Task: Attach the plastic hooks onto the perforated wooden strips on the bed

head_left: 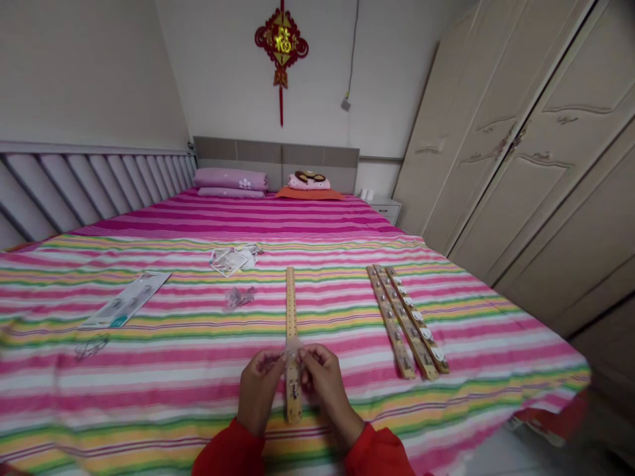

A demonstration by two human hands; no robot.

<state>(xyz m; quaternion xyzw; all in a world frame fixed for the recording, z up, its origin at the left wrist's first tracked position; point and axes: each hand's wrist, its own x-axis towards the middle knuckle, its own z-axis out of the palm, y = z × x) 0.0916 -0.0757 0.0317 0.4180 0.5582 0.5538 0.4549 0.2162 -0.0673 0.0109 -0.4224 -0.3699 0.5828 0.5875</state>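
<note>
A long, narrow wooden strip [291, 304] with rows of small holes lies lengthwise on the striped bedspread in front of me. Near its close end sits a small metal fitting [294, 390]. Above the strip, a small, translucent plastic piece [294, 345] is pinched between the fingertips of both hands; its exact kind is too small to tell. My left hand [258, 380] is closed on its left edge, and my right hand [325, 378] is closed on its right edge. The far part of the strip extends beyond my fingers.
Right of me lie several wooden strips [391, 311] bearing metal fittings, one with white discs. To the left are a clear blister pack [129, 301], a wire-like bundle [91, 345], crumpled clear plastic [239, 297] and packets [231, 260]. A wardrobe [536, 145] stands at right.
</note>
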